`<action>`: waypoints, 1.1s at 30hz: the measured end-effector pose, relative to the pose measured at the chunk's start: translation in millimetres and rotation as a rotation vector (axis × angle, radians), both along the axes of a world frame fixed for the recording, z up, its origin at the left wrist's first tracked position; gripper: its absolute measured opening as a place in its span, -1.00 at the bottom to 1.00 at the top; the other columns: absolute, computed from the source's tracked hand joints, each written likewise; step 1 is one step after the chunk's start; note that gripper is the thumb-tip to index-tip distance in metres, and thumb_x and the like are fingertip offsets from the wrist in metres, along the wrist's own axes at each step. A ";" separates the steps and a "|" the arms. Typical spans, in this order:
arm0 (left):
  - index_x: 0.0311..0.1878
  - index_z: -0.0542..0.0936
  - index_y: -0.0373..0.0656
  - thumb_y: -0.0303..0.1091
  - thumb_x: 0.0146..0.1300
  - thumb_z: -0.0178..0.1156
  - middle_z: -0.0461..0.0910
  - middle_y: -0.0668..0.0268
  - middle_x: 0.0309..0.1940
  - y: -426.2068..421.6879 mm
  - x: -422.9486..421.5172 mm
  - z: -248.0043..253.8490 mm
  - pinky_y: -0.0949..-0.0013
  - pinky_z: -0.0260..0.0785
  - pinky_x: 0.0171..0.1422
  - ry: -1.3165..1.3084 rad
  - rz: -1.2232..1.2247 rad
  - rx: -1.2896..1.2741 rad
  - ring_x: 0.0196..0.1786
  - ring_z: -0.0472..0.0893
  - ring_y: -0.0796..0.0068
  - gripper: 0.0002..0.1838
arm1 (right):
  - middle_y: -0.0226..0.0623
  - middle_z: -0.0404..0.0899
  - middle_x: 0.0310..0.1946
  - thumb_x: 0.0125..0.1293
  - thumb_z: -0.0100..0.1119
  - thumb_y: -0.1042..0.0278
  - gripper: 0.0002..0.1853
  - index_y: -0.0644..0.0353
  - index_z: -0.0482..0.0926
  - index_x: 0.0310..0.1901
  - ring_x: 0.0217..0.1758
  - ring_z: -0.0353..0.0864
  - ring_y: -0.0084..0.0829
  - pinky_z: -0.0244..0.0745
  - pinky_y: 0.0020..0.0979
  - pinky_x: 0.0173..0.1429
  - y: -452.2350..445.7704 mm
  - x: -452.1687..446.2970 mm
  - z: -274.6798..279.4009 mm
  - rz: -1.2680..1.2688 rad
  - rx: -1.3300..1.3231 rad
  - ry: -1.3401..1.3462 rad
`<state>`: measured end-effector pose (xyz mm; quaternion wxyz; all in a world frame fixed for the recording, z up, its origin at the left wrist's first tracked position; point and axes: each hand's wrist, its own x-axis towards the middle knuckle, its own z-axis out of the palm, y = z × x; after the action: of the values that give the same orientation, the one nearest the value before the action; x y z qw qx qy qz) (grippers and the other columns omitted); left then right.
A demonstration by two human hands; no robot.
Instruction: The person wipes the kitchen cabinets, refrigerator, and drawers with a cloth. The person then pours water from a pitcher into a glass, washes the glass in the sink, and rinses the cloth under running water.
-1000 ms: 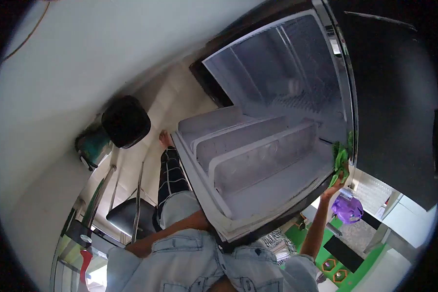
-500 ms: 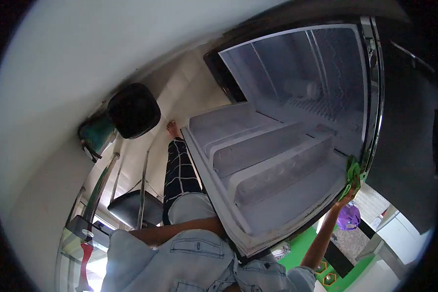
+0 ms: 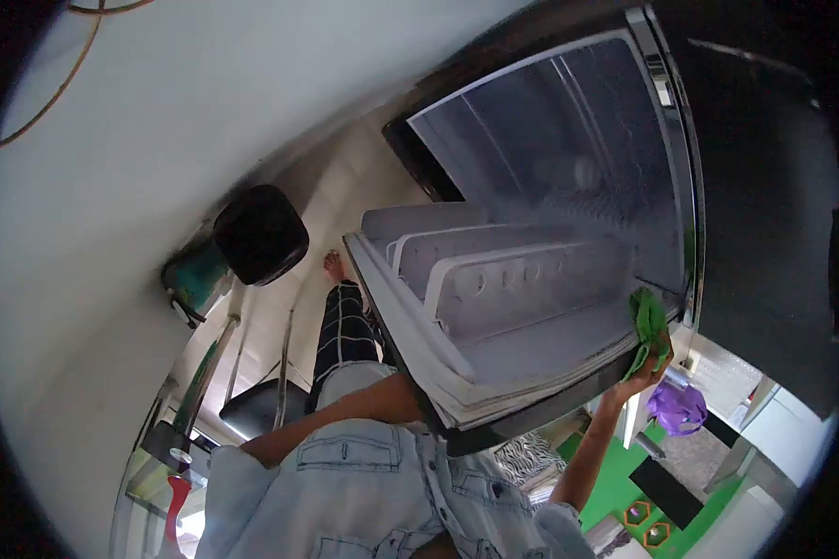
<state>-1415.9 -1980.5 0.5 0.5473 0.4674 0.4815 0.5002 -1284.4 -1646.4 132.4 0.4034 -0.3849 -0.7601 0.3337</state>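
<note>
My right hand [image 3: 651, 365] is closed around a green cloth [image 3: 647, 321], which lies against the door's edge near the hinge side. The open fridge door [image 3: 522, 419] stands in front of me, its pale inner side and door shelves [image 3: 513, 279] facing the cabinet. My left forearm [image 3: 354, 410] reaches to the outer side of this door. The left hand itself is hidden behind the door, so its fingers do not show. Beyond the door is the fridge interior [image 3: 531, 130], with wire-like shelf lines inside.
A black-seated stool [image 3: 261, 233] and another dark seat [image 3: 266, 407] stand to the left, beside metal legs. A pale wall [image 3: 205, 84] curves along the upper left. At lower right are a purple bag [image 3: 676, 408], a green surface [image 3: 615, 475] and a white cabinet [image 3: 781, 438].
The door's angle has changed, and its shelves now appear more upright. My right hand and the cloth appear slightly farther left. The whole view has shifted a little.
</note>
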 end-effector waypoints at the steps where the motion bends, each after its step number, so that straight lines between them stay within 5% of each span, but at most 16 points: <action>1: 0.11 0.39 -0.15 -0.33 0.12 0.02 0.35 0.09 0.12 -0.8 -3.7 11.3 0.23 0.04 0.34 -0.043 -0.030 -0.051 0.22 0.29 0.17 -0.57 | -0.22 0.35 0.06 0.23 -0.06 0.34 -0.67 0.27 0.38 0.01 0.04 0.36 -0.36 0.24 -0.32 0.14 -3.5 -2.0 2.3 0.003 0.011 -0.009; 3: 0.12 0.38 -0.14 -0.23 0.16 0.03 0.33 0.09 0.14 -4.8 -9.6 36.5 0.18 0.02 0.34 -0.114 -0.100 -0.157 0.24 0.27 0.18 -0.56 | -0.21 0.36 0.05 0.16 -0.06 0.40 -0.69 0.28 0.41 -0.05 0.07 0.34 -0.35 0.22 -0.32 0.14 -8.5 3.1 5.1 -0.022 -0.039 0.026; 8: 0.15 0.35 -0.08 -0.01 0.17 0.03 0.31 0.11 0.15 -65.3 32.5 -38.2 0.05 0.02 0.30 0.521 -0.192 -0.137 0.24 0.24 0.04 -0.46 | -0.17 0.40 0.00 0.12 -0.02 0.44 -0.76 0.26 0.46 -0.15 0.11 0.32 -0.31 0.13 -0.32 0.21 1.4 36.8 18.2 0.147 0.048 -0.071; 10: 0.15 0.35 -0.08 -0.04 0.14 0.07 0.35 0.16 0.13 -81.8 -4.7 -29.1 0.05 0.06 0.27 0.536 -0.190 -0.402 0.23 0.26 0.06 -0.47 | -0.15 0.39 0.01 0.10 -0.03 0.48 -0.77 0.25 0.47 -0.18 0.15 0.29 -0.28 0.09 -0.29 0.24 -1.4 55.6 16.9 0.218 0.127 -0.156; 12: 0.15 0.37 -0.06 -0.03 0.13 0.11 0.37 0.24 0.12 -88.4 -15.9 -64.8 0.03 -0.03 0.31 0.913 -0.083 -0.448 0.24 0.24 0.13 -0.46 | -0.15 0.37 0.03 0.06 -0.03 0.53 -0.79 0.23 0.46 -0.22 0.19 0.25 -0.25 0.04 -0.27 0.27 -11.9 56.9 20.5 0.230 0.089 -0.167; 14: 0.06 0.43 -0.10 -0.12 0.10 0.13 0.44 0.23 0.05 -61.6 -33.4 -50.1 0.09 0.15 0.21 1.012 0.061 -0.427 0.11 0.40 0.21 -0.54 | -0.16 0.37 0.02 0.04 -0.03 0.55 -0.79 0.23 0.45 -0.23 0.21 0.23 -0.24 0.03 -0.26 0.28 -19.8 65.7 22.4 0.226 0.057 -0.189; 19: 0.08 0.42 -0.14 -0.18 0.15 0.11 0.45 0.19 0.03 50.4 -47.2 -45.1 0.22 0.26 0.14 0.743 0.174 -0.327 0.08 0.43 0.22 -0.56 | -0.19 0.44 -0.10 -0.29 0.35 0.49 -0.59 0.14 0.48 -0.28 0.23 0.22 -0.10 0.14 -0.15 0.24 -39.6 86.2 31.7 0.148 0.028 -0.167; 22: 0.14 0.38 -0.10 -0.21 0.20 0.09 0.43 0.28 0.07 139.1 -55.4 -100.7 0.27 0.25 0.14 0.185 0.270 -0.159 0.09 0.44 0.34 -0.56 | -0.20 0.44 -0.11 -0.28 0.35 0.48 -0.61 0.13 0.49 -0.30 0.22 0.23 -0.10 0.17 -0.16 0.22 -37.9 92.8 35.3 0.137 0.026 -0.204; 25: 0.15 0.38 -0.08 -0.24 0.23 0.05 0.32 0.30 0.19 242.1 -53.2 -106.8 0.25 0.21 0.19 0.150 0.223 -0.059 0.18 0.34 0.31 -0.58 | -0.24 0.45 -0.12 -0.31 0.33 0.50 -0.62 0.11 0.50 -0.32 0.21 0.26 -0.11 0.18 -0.17 0.21 -38.9 106.8 36.6 0.137 -0.010 -0.247; 28: 0.15 0.36 -0.14 -0.01 0.28 -0.11 0.34 0.25 0.15 310.7 -40.0 -126.3 0.21 0.18 0.19 -0.114 0.268 -0.185 0.15 0.35 0.29 -0.50 | -0.31 0.43 -0.07 -0.39 0.35 0.48 -0.54 0.05 0.50 -0.28 0.23 0.25 -0.15 0.17 -0.16 0.21 -70.5 124.0 31.2 0.128 -0.002 -0.304; 29: 0.28 0.15 -0.01 -0.30 0.21 0.05 0.33 0.28 0.13 346.7 -39.7 -144.7 0.20 0.24 0.11 -0.067 0.265 -0.337 0.15 0.33 0.31 -0.44 | -0.33 0.42 -0.05 -0.40 0.37 0.46 -0.52 0.03 0.50 -0.27 0.24 0.24 -0.17 0.17 -0.14 0.21 -74.3 129.3 37.3 0.123 -0.023 -0.342; 33: 0.23 0.18 0.03 -0.21 0.19 0.06 0.31 0.20 0.09 451.8 -31.8 -283.7 0.11 0.24 0.09 -0.647 0.147 -0.587 0.07 0.36 0.20 -0.46 | -0.41 0.38 0.02 -0.41 0.39 0.32 -0.47 -0.04 0.49 -0.23 0.27 0.22 -0.26 0.18 -0.01 0.16 -80.3 142.8 40.0 0.147 -0.083 -0.480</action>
<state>-1447.7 -1528.7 -283.2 0.7424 0.0759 0.4391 0.5002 -1141.6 -1726.7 172.4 0.1700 -0.4132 -0.8457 0.2919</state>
